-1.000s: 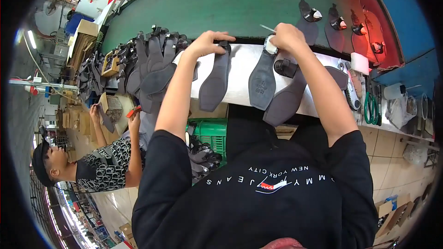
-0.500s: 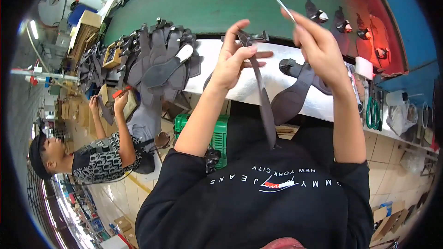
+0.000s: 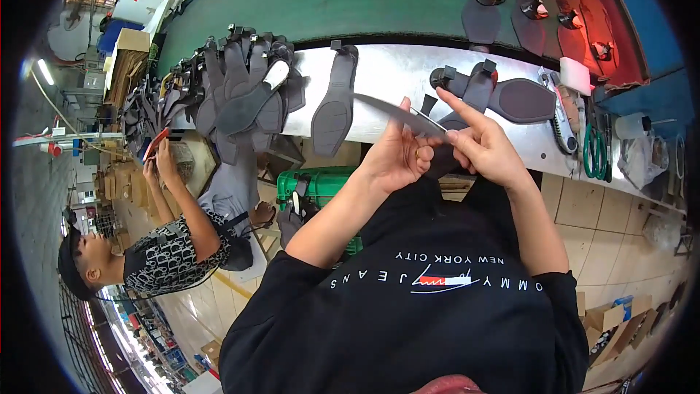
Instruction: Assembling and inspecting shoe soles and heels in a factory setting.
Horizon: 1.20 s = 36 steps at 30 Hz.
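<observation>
Over the near edge of the bench, my left hand [image 3: 397, 159] holds a dark grey sandal sole [image 3: 385, 106], tilted and seen almost edge-on. My right hand [image 3: 490, 147] meets it from the right, thumb and fingers pinched and index finger stretched along the far side. A thin pale blade [image 3: 429, 120] lies against the sole, running into the right fingertips. To the left of my hands a sandal [image 3: 333, 117] with a dark strap lies on the bench. Just beyond my right hand lies another dark sole [image 3: 521, 98], close to black strap pieces [image 3: 453, 80].
A heap of dark sandals [image 3: 248, 106] covers the bench's left. Sandals stand on the green conveyor [image 3: 350, 0] near its red-lit end. At right lie a utility knife [image 3: 563, 135], green-handled scissors [image 3: 596, 153] and a white block [image 3: 574, 76]. A green crate [image 3: 321, 186] and a co-worker [image 3: 171, 248] are at left.
My right hand has come down with the blade to meet my left. The piece in my left hand has turned from hanging downward to tilted edge-on. The conveyor's sandals show shifted slightly in view.
</observation>
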Tool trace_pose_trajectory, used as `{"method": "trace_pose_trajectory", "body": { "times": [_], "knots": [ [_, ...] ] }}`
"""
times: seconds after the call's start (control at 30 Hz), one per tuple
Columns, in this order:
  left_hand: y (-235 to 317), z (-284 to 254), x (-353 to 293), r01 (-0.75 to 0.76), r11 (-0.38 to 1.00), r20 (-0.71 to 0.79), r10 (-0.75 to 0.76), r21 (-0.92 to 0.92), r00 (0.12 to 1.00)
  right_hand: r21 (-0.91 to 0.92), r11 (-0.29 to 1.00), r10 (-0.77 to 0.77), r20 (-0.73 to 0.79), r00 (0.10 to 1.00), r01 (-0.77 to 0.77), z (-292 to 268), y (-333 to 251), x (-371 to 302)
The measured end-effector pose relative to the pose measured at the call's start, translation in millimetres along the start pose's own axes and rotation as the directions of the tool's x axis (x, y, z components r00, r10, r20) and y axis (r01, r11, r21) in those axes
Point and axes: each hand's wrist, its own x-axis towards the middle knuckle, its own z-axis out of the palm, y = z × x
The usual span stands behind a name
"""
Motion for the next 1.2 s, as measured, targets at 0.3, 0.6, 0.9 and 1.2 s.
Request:
{"method": "trace_pose_trajectory", "body": {
  "times": [0.3,0.6,0.9,1.2],
  "knots": [
    [1.8,-11.9,-2.8,-0.035,0.999,-0.008,0.035,-0.011,0.999,-0.026,0.997,-0.076,-0.200,0.977,0.072,-5.3,18.6,0.1],
    [25.5,-10.0,5.1,-0.183,0.983,-0.060,0.185,0.027,0.981,-0.750,0.612,-0.527,-0.623,0.579,-0.249,-62.2,46.3,62.1],
    [31.8,-20.5,22.9,-0.297,0.920,0.035,0.298,0.255,0.954,-0.828,0.560,-0.691,-0.485,0.536,-0.027,-76.7,28.7,55.0],
    [24.9,-2.4,12.6,-0.237,0.886,-0.049,0.278,0.399,0.959,-0.831,0.142,-0.487,-0.531,0.694,-0.537,-128.3,34.3,-7.3]
  ]
}}
